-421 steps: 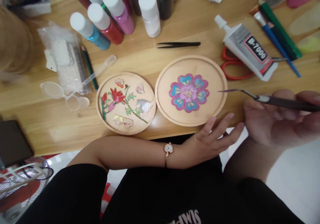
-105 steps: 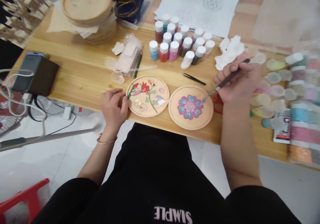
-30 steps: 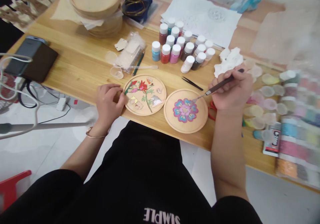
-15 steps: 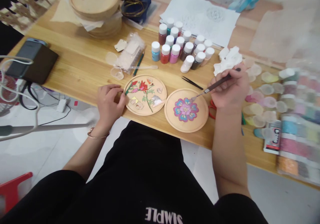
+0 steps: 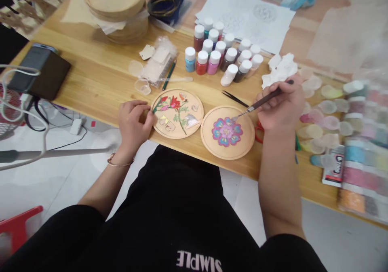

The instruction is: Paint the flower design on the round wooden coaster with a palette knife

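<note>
In my right hand [image 5: 281, 106] is a small palette knife [image 5: 268, 97] with a dark handle and thin metal shaft. Its tip meets the upper right petals of a pink, blue and purple flower [image 5: 226, 131] on a round wooden plaque [image 5: 245, 142]. My left hand [image 5: 135, 120] lies at the table edge, fingers loosely bent and thumb apart, touching the rim of a second round plaque [image 5: 169, 132]. That one bears red flowers, green stems and small shiny pieces. Black tweezers [image 5: 235, 98] lie just above the flower plaque. Red-handled scissors [image 5: 259, 132] are partly hidden by my right forearm.
Several white-capped paint bottles [image 5: 214, 62] stand beyond the plaques, before printed sheets [image 5: 242, 17]. Crumpled tissue [image 5: 280, 70], small plastic cups [image 5: 330, 122] and a glue box [image 5: 333, 167] lie rightward. Stacked round wooden pieces [image 5: 115, 1] and a dark box [image 5: 39, 76] are leftward.
The view has shifted slightly. Both hands keep nearly the same places, and the palette knife's tip stays on the flower's upper right petals.
</note>
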The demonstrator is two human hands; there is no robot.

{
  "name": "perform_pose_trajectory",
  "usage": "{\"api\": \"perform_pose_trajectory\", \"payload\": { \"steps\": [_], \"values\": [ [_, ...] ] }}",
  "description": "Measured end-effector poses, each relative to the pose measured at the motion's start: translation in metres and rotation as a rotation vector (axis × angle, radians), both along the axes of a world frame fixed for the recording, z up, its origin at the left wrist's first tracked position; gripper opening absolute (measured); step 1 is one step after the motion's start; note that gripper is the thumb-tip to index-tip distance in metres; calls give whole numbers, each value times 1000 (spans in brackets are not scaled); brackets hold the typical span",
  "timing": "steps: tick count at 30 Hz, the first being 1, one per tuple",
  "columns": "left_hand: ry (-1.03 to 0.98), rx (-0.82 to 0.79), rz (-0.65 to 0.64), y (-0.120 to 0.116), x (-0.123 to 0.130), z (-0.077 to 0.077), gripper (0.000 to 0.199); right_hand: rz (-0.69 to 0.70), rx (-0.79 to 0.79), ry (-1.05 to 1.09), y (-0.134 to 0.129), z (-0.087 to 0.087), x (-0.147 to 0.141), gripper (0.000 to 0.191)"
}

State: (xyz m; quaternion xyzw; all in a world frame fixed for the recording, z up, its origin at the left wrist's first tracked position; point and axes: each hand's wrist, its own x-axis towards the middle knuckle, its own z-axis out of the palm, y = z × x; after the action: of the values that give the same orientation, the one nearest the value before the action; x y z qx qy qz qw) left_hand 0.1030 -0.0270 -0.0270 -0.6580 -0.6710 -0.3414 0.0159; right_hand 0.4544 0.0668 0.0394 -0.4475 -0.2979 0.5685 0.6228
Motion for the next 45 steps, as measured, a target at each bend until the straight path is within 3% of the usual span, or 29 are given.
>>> {"api": "perform_pose_trajectory", "payload": {
  "steps": [25, 45],
  "values": [
    [-20, -12, -10, 0, 0, 1, 8, -9, -7, 6, 0, 1, -2, 37],
    [30, 30, -17, 0, 0, 3, 7, -3, -21, 11, 0, -2, -1, 28]
  ]
}}
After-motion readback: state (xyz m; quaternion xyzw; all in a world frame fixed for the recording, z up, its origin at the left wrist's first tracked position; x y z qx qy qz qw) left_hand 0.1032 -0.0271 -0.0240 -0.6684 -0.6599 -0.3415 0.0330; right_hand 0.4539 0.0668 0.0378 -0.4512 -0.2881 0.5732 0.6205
